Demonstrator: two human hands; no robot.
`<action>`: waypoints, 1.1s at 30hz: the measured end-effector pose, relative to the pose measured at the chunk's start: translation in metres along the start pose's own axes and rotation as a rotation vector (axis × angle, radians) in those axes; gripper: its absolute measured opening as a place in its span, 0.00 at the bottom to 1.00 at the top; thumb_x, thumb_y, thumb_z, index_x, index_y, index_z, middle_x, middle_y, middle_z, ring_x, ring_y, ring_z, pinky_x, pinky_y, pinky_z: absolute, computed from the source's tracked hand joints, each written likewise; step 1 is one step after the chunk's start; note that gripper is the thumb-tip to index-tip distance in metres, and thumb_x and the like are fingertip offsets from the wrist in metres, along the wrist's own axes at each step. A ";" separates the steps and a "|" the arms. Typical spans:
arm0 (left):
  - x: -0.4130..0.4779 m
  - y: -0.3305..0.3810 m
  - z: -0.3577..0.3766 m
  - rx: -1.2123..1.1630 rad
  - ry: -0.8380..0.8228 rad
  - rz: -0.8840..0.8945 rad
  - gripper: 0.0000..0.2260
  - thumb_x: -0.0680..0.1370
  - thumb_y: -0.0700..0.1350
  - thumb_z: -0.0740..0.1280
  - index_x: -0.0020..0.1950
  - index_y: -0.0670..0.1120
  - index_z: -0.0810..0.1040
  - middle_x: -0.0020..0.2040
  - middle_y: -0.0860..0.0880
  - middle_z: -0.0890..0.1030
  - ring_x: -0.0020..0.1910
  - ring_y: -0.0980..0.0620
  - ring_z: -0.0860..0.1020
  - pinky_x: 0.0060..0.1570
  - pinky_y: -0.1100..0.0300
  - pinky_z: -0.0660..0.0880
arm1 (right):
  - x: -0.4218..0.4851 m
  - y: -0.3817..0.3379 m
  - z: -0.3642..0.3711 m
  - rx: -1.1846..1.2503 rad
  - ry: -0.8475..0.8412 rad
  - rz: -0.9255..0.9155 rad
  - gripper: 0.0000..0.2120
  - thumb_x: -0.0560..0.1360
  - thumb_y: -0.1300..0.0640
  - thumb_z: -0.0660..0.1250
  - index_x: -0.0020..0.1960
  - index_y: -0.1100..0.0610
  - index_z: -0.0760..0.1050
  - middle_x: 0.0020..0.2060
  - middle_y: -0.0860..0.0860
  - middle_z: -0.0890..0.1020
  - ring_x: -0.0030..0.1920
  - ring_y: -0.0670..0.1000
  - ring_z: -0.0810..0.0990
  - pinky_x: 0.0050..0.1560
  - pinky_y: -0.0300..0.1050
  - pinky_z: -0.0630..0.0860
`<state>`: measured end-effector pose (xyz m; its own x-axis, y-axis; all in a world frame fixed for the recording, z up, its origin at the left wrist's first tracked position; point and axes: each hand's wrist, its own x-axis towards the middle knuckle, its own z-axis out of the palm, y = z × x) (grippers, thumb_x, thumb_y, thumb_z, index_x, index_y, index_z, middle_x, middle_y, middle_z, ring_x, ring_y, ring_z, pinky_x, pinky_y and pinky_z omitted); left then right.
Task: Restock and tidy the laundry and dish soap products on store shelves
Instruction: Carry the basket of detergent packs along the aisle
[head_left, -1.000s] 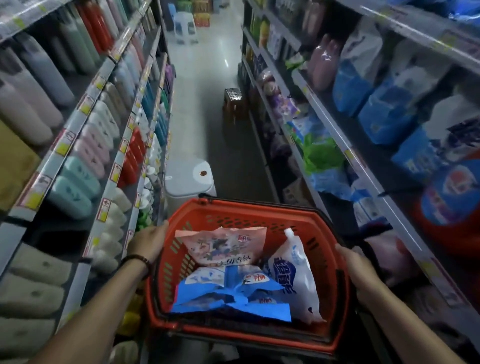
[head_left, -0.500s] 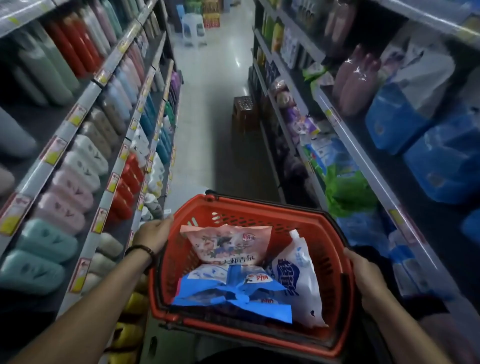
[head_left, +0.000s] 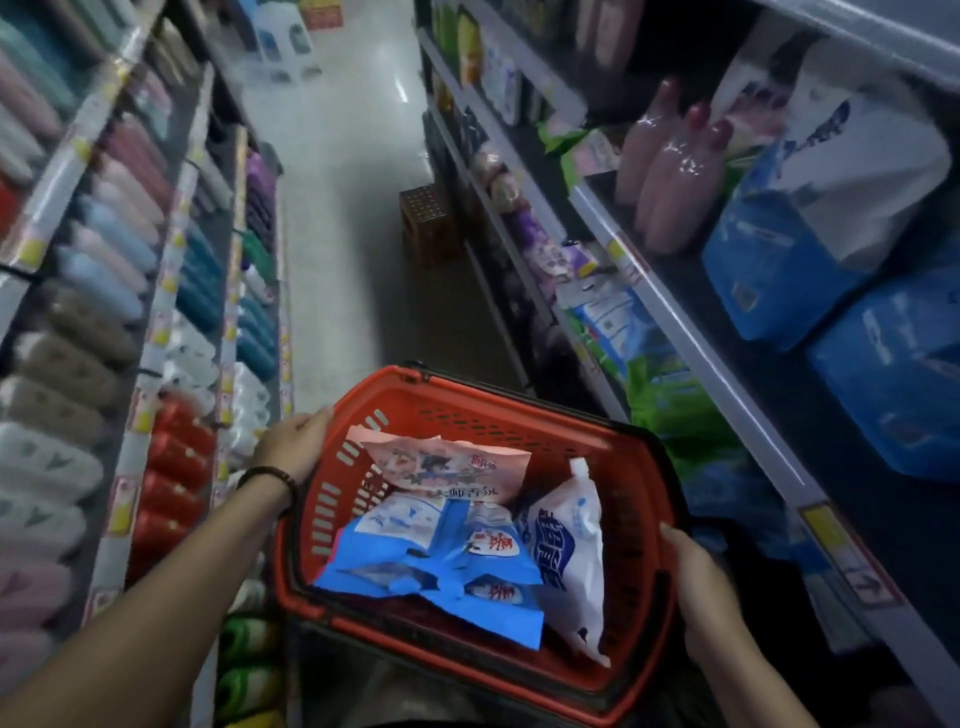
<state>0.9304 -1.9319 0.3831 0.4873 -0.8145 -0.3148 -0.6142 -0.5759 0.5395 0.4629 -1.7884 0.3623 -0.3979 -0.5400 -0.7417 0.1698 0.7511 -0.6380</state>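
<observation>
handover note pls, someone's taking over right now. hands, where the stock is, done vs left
Left hand: gripping the red basket by its left rim.
Right hand: gripping the right rim.
Stock: in the basket, a pink pouch, blue packs and a white spouted refill pouch.
Done: basket carried into the aisle between the shelves.
Left: nothing shelved from it yet; all three kinds need placing, then tidying.

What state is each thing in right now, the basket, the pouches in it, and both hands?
Basket: held up in the aisle, tilted, partly filled.
Pink pouch: lying flat at the far end.
Blue pouches: lying overlapped in the middle.
White spout pouch: leaning on the right wall, capped.
Left hand: gripping the left rim.
Right hand: gripping the right rim.
</observation>
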 end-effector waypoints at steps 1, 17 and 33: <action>0.016 0.008 0.005 0.005 -0.026 0.018 0.30 0.75 0.72 0.58 0.45 0.47 0.85 0.46 0.45 0.86 0.46 0.43 0.82 0.50 0.50 0.78 | 0.002 -0.001 0.006 0.013 0.022 0.022 0.23 0.67 0.36 0.69 0.54 0.47 0.89 0.49 0.52 0.90 0.53 0.56 0.89 0.65 0.59 0.81; 0.132 0.165 0.103 0.108 -0.384 0.255 0.24 0.78 0.67 0.65 0.37 0.49 0.82 0.41 0.50 0.83 0.42 0.48 0.79 0.46 0.52 0.74 | -0.008 0.032 0.046 0.379 0.453 0.289 0.24 0.59 0.29 0.68 0.41 0.45 0.89 0.41 0.52 0.90 0.48 0.58 0.88 0.60 0.60 0.83; 0.141 0.270 0.193 0.389 -0.505 0.489 0.27 0.79 0.69 0.56 0.41 0.49 0.81 0.60 0.37 0.83 0.59 0.37 0.80 0.51 0.49 0.71 | 0.008 0.062 0.075 0.603 0.675 0.455 0.28 0.60 0.28 0.68 0.39 0.54 0.81 0.42 0.55 0.86 0.47 0.61 0.84 0.55 0.57 0.81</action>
<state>0.7135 -2.2156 0.3330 -0.1756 -0.8604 -0.4784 -0.9032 -0.0526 0.4260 0.5375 -1.7748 0.3014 -0.5763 0.2175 -0.7877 0.7854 0.4140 -0.4603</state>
